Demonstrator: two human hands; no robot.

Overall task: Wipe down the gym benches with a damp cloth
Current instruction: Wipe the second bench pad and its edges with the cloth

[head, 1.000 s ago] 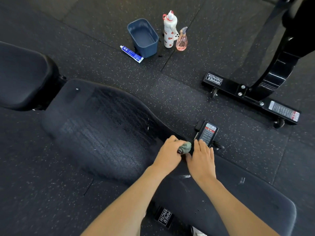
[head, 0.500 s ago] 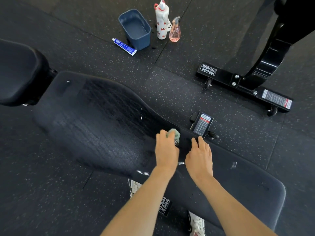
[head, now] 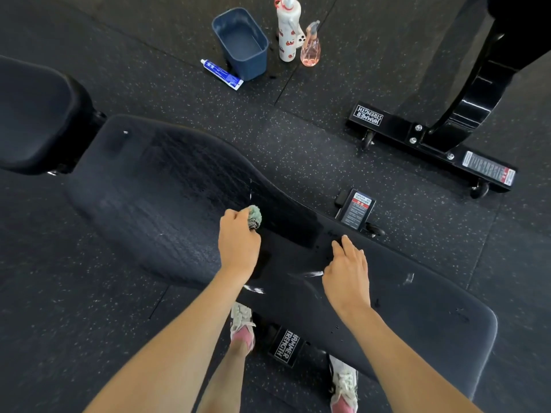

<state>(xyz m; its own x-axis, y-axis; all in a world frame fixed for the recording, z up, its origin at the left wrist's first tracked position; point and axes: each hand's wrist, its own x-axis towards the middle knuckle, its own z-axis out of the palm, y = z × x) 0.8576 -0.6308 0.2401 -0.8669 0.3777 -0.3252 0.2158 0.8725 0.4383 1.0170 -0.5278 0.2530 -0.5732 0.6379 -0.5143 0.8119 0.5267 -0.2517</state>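
Left hand point(head: 238, 242) shifted leftward along bench point(head: 143, 210), now apart from right hand point(head: 347, 275). Left fingers curled, gripping cloth point(head: 255, 215) against bench mid-section. Right fingers straight, close together, resting flat on bench.

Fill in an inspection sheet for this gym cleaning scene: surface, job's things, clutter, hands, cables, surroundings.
Surface: black bench pad, streaked and darker on its left part, with a few white marks near the hands.
Job's things: green cloth, bunched up, over the pad.
Clutter: blue tub, blue-and-white tube, white bottle and pink spray bottle, all on the floor beyond the bench.
Hands: left hand grips the cloth; right hand rests open on the pad.
Cables: nothing seen.
Surroundings: speckled rubber floor; black machine base to the right; second pad to the left.
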